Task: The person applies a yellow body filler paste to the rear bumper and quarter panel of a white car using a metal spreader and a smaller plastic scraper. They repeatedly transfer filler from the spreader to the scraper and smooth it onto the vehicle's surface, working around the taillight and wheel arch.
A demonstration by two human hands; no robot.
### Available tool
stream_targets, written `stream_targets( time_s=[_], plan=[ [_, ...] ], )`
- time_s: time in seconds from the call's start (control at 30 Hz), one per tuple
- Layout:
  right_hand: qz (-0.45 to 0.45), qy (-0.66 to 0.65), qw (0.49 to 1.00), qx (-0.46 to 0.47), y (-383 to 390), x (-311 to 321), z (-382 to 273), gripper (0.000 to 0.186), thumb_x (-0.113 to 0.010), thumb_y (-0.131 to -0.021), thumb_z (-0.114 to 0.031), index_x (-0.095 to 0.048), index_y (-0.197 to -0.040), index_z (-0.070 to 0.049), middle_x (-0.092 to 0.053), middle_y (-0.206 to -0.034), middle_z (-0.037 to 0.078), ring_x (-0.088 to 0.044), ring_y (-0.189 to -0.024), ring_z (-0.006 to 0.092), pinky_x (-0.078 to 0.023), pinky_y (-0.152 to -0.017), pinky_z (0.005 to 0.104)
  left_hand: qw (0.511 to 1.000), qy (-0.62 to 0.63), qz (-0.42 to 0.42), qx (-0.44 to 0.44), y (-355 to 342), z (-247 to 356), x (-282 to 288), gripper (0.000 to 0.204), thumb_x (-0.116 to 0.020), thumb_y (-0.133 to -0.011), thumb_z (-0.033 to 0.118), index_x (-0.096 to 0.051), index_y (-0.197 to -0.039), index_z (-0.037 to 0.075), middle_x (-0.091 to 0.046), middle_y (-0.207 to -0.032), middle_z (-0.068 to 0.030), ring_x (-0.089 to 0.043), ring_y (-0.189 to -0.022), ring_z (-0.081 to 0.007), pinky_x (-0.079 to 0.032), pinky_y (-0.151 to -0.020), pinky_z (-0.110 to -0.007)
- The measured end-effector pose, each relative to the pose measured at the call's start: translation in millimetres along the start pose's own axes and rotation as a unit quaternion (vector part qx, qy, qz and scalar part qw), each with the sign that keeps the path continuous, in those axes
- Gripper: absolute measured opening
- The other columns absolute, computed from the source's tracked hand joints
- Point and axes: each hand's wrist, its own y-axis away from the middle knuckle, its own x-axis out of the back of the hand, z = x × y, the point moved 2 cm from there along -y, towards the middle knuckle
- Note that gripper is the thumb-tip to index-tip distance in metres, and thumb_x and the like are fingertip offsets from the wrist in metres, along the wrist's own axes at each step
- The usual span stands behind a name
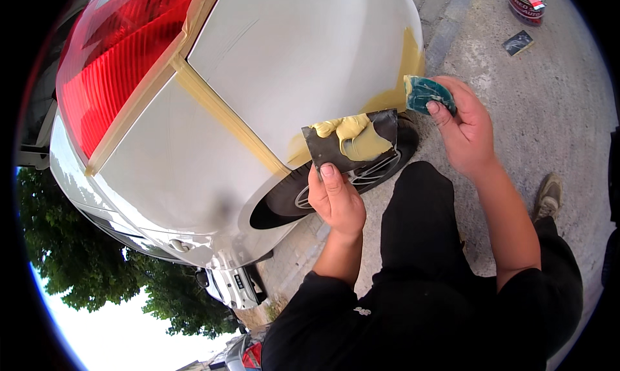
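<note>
My left hand point(337, 200) grips the lower edge of a dark flat board point(326, 150), its thumb on top. On the board lies a thick, creamy mass of yellow body filler point(361, 142), partly smeared toward the right side. My right hand point(468, 129) is closed on a dark green spreader point(426, 94), whose left edge carries yellow filler. The spreader is apart from the board, up and to its right. Behind both hands is a white car's rear bumper point(303, 48), with yellow filler point(410, 58) spread along its edge near the wheel arch.
Masking tape point(226, 122) runs along the panel seam and around the red tail light point(135, 54). A wheel point(403, 142) sits just behind the board. On the concrete at upper right are a tin point(524, 8) and a small dark block point(518, 43). Another white car point(234, 286) stands farther off.
</note>
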Motion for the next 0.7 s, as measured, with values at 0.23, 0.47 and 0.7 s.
stream_targets(
  time_s=[0.23,0.47,0.7],
  plan=[
    [-0.101,0.148,0.977,0.119,5.0,-15.8,-56.9,0.024,-0.059,-0.088,0.003,-0.063,-0.111,0.003,-0.063,-0.104,0.016,-0.062,-0.092,0.0305,-0.051,-0.081,0.0362,0.994,-0.094,-0.047,-0.042,5.1,4.4,-9.6,0.039,-0.042,-0.105,0.021,-0.049,-0.125,-0.013,-0.062,-0.115,-0.0174,-0.061,-0.104,-0.0208,-0.048,-0.094,-0.033],
    [-0.107,0.139,0.978,0.113,9.4,-21.4,-74.2,0.03,-0.061,-0.079,0.007,-0.062,-0.109,0.003,-0.061,-0.104,0.016,-0.06,-0.093,0.0332,-0.051,-0.081,0.0389,0.987,-0.131,-0.062,-0.068,12.5,3.1,-15.4,0.041,-0.042,-0.106,0.021,-0.048,-0.127,-0.014,-0.061,-0.119,-0.0184,-0.06,-0.108,-0.0233,-0.045,-0.098,-0.035],
    [-0.057,0.201,0.97,0.127,7.0,-24.1,-69.7,0.03,-0.06,-0.077,0.009,-0.063,-0.107,0.004,-0.062,-0.102,0.015,-0.061,-0.092,0.0325,-0.051,-0.082,0.0374,0.988,-0.131,-0.057,-0.065,10.7,4.0,-14.5,0.041,-0.042,-0.105,0.021,-0.047,-0.127,-0.014,-0.06,-0.12,-0.0192,-0.06,-0.108,-0.0229,-0.045,-0.097,-0.035]
  ],
)
